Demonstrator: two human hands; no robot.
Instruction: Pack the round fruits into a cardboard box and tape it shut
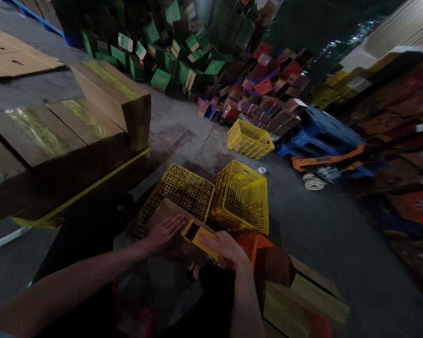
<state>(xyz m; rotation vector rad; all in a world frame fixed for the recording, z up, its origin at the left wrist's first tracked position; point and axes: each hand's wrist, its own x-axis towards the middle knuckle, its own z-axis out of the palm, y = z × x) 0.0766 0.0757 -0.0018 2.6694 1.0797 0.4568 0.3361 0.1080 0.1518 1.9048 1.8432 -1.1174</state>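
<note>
My left hand (165, 233) lies flat on a brown cardboard box (165, 209), fingers stretched out and close together. In my right hand (227, 246) is a yellow handheld tool (200, 234) with a dark rectangular opening at its front end; its exact kind does not show. The tool's front end is over the box, just right of my left fingertips. The box rests at the near end of an upturned yellow crate (188, 188), and my forearms hide part of its near side.
An open yellow crate (246, 197) stands to the right, with another yellow crate (250, 138) farther off. Taped cartons (38, 136) line the left. Cartons in an orange crate (303, 286) sit at lower right. Beyond are green boxes (162, 80), a blue pallet (320, 129) and an orange pallet jack (327, 159).
</note>
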